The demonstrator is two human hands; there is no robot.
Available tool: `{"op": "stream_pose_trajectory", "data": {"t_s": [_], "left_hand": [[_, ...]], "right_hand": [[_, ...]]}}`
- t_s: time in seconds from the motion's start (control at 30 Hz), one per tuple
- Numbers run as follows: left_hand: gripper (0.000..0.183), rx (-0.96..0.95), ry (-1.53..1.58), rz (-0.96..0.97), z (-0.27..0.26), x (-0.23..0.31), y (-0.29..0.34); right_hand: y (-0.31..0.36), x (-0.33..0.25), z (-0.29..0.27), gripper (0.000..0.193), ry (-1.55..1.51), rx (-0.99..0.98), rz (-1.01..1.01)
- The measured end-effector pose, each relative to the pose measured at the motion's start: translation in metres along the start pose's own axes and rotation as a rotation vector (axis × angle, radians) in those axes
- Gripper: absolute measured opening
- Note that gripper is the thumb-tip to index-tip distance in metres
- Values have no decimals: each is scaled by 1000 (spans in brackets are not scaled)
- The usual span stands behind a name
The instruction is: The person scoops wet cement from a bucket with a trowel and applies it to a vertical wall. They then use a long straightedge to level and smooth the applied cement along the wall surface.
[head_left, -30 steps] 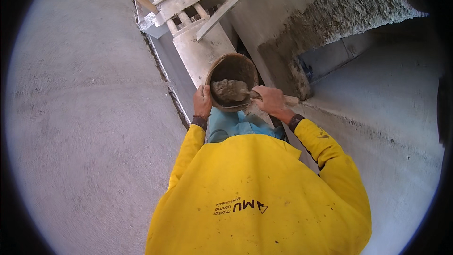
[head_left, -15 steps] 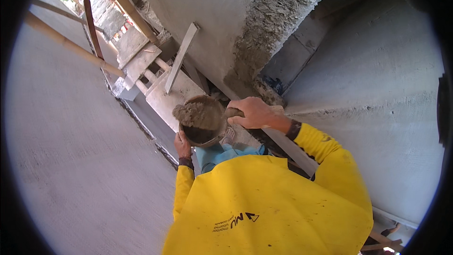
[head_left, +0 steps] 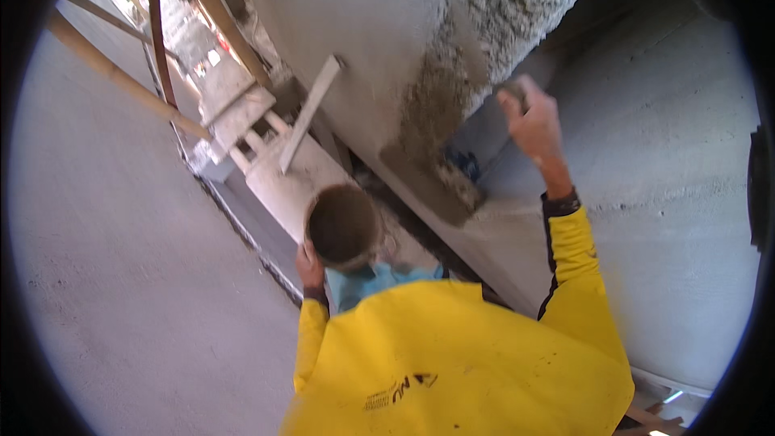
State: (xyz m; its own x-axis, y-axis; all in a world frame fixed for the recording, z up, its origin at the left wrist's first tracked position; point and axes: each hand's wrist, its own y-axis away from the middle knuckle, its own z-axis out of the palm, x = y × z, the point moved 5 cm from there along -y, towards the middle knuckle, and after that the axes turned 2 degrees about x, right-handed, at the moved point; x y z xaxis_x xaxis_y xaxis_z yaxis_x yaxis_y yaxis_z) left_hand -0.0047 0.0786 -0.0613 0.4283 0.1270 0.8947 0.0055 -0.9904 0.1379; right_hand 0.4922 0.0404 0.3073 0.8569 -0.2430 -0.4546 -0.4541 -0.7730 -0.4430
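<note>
My left hand (head_left: 308, 265) grips the near-left rim of a round mortar bucket (head_left: 362, 260), held in front of my body with its dark inside facing up. Up to the right, my right hand (head_left: 536, 123) is closed around the handle of a trowel (head_left: 510, 90). Its blade is blurred against the wall edge, and I cannot tell how much mortar is on it. Beside it, wet brown mortar (head_left: 440, 105) covers the lower part of the rough grey edge (head_left: 504, 0) of the wall.
A light wooden strip (head_left: 311, 113) leans over the pale plank walkway (head_left: 278, 182) beyond the bucket. Bamboo poles (head_left: 121, 77) cross at the upper left. Smooth grey walls rise on the left (head_left: 121, 258) and right (head_left: 646, 194). Something blue (head_left: 462, 163) lies behind the wall corner.
My right hand has swung the mortar-loaded trowel from over the bucket up and right to the wall edge. The left hand still holds the bucket, whose opening now shows fully.
</note>
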Motion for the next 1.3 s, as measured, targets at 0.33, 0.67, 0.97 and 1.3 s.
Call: {"op": "stream_pose_trajectory", "data": {"t_s": [0.33, 0.67, 0.97, 1.3], "left_hand": [[42, -72, -122, 98, 21, 46, -12], [40, -196, -40, 101, 8, 46, 14], [38, -122, -22, 126, -2, 35, 12], [40, -68, 69, 47, -2, 17, 10]], "right_hand": [[142, -26, 184, 15, 607, -638, -456], [258, -55, 325, 12, 454, -760, -842], [280, -69, 293, 34, -44, -958, -422], [258, -20, 253, 40, -58, -808, -221]]}}
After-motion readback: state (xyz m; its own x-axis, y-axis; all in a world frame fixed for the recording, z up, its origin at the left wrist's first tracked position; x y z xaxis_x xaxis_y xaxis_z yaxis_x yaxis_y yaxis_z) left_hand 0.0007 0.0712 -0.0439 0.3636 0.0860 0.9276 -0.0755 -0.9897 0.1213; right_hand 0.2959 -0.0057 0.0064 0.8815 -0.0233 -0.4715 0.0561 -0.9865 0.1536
